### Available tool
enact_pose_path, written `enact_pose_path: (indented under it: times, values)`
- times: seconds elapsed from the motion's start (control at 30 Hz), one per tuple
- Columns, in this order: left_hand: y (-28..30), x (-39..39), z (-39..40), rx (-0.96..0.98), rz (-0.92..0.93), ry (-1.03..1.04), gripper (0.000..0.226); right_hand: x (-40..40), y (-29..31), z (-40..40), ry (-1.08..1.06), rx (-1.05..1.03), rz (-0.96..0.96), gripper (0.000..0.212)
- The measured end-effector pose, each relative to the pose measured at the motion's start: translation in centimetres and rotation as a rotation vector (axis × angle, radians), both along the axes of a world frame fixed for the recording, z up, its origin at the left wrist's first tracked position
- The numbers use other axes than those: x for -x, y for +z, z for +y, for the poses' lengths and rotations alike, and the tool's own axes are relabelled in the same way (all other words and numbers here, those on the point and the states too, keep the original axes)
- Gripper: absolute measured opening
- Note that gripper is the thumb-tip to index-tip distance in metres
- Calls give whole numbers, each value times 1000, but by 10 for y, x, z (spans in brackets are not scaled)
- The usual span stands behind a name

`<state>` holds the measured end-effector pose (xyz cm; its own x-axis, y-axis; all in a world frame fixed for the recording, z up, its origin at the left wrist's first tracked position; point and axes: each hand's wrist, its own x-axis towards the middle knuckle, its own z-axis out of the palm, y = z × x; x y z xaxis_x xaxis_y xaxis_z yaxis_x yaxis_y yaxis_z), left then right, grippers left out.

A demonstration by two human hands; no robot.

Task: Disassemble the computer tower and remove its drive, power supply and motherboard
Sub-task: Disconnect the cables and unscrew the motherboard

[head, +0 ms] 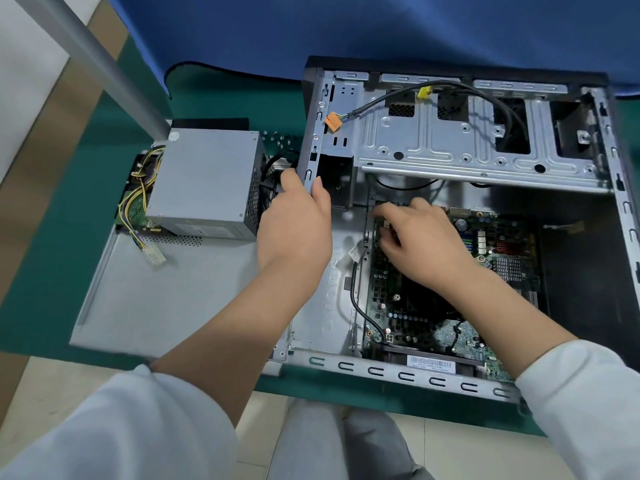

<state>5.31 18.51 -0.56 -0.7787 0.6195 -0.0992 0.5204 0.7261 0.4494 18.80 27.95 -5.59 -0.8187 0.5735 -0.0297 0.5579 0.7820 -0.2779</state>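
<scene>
Both hands work at the open computer case (450,161), with the motherboard (433,306) still inside it.

The case lies on its side on the green table (52,289), toward the table's right edge, its open face up. The right hand (422,240) reaches into it, fingers curled down on the motherboard's far left corner; what they hold cannot be told. The left hand (298,223) clamps the case's left edge between thumb and fingers. The power supply (204,185) sits outside the case, on a flat grey panel (166,299) near the table's left edge, its yellow and black wires (138,202) trailing to its left.
</scene>
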Motion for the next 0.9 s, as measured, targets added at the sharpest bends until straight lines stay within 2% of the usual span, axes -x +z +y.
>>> enact_pose_path:
  times: [0.23, 0.3, 0.37, 0.47, 0.53, 0.67, 0.8, 0.9]
  values:
    - [0, -1, 0, 15, 16, -3, 38, -3, 0, 1, -55, -143, -90, 30]
    - [0, -1, 0, 13, 15, -2, 37, -1, 0, 0, -43, -72, -63, 26]
    - [0, -1, 0, 11, 18, -1, 37, 1, 0, -1, -48, 32, -21, 30]
    - [0, 0, 0, 10, 23, 1, 38, 0, -1, -1, -56, -39, -56, 24]
    - [0, -1, 0, 8, 19, 6, 37, -1, -1, 0, -77, -106, -96, 32]
    - [-1, -1, 0, 7, 16, 9, 36, -1, -1, 0, -64, -30, -11, 20]
    - [0, -1, 0, 9, 14, 7, 37, 2, 0, -1, -41, 53, 46, 18]
    - [0, 0, 1, 10, 11, 7, 36, -2, -1, 0, -61, -89, 4, 21]
